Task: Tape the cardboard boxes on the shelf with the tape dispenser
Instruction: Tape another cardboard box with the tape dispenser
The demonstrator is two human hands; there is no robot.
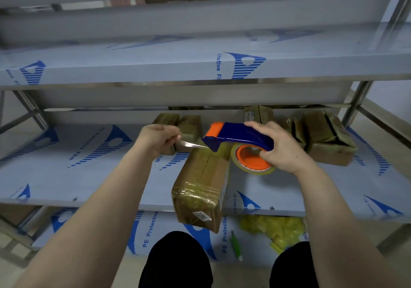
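My right hand grips the blue and orange tape dispenser, held above the far end of a long cardboard box. The box lies lengthwise on the middle shelf, wrapped in clear tape, and its near end overhangs the shelf's front edge. A roll of clear tape with an orange core hangs under the dispenser. My left hand pinches the free end of the tape strip, stretched out to the left of the dispenser's mouth.
Several more taped cardboard boxes stand at the back of the middle shelf, two behind my left hand and a larger one at the right. An upper shelf overhangs. A yellow plastic bag and a green pen lie on the bottom shelf.
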